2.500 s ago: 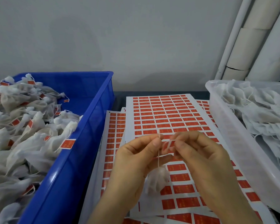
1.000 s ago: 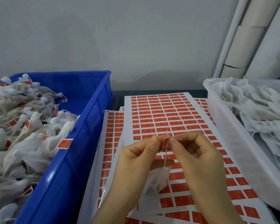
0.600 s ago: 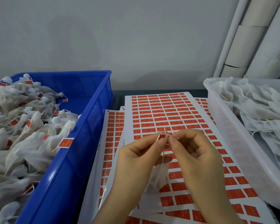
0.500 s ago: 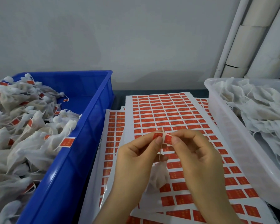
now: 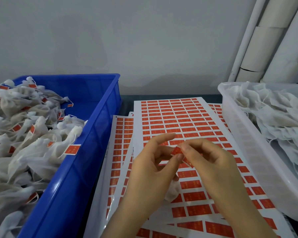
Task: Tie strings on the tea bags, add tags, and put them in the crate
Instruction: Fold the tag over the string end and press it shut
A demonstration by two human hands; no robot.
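Note:
Both hands meet over the sheets of red tag stickers point(image 5: 175, 117). My right hand point(image 5: 212, 165) pinches a small red tag point(image 5: 176, 150) between thumb and forefinger. My left hand point(image 5: 150, 170) pinches the same tag from the left, its index finger raised and stretched out. A white tea bag point(image 5: 172, 191) hangs below the hands, mostly hidden by my left palm; its string cannot be made out. The blue crate point(image 5: 86, 152) on the left holds a heap of tagged tea bags point(image 5: 24, 134).
A translucent white tub point(image 5: 248, 145) on the right is full of untagged white tea bags point(image 5: 279, 117). Several sticker sheets overlap on the dark table between the two containers. White pipes point(image 5: 265, 40) stand against the grey wall at the back right.
The hands have lowered slightly with the tag. The tag now lies flat between the fingertips, and my left index finger has lifted off and straightened.

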